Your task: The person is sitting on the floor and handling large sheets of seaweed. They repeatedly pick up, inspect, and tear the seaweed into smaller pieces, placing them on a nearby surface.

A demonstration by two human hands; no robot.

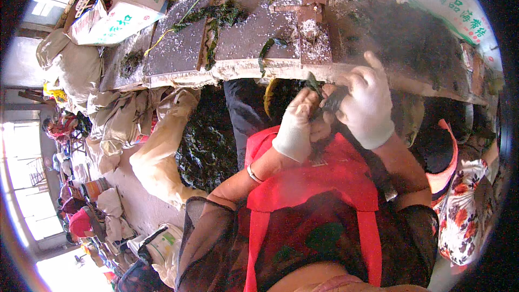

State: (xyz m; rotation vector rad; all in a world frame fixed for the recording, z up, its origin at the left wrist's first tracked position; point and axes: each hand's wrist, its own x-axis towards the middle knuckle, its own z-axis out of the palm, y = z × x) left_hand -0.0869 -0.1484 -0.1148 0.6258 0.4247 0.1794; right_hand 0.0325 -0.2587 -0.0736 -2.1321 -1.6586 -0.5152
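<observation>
White gloves with bare fingertips cover both hands, raised over my lap near the worktable's front edge. My left hand (295, 125) pinches a short dark green strip of kelp (335, 99), whose tip sticks up above the fingers. The other end is gripped between the thumb and fingers of my right hand (367, 105), its index finger pointing up and away. Parts of the strip are hidden behind the fingers. A red apron (310, 186) lies beneath my hands.
On the worktable (251, 36) lie kelp scraps (227, 13), white grains and a brown wooden block (314, 28). Printed cartons (117, 12) (450, 8) stand at both ends. An open sack (162, 162) of dark kelp (209, 150) sits at my left. Floral fabric (462, 215) shows at right.
</observation>
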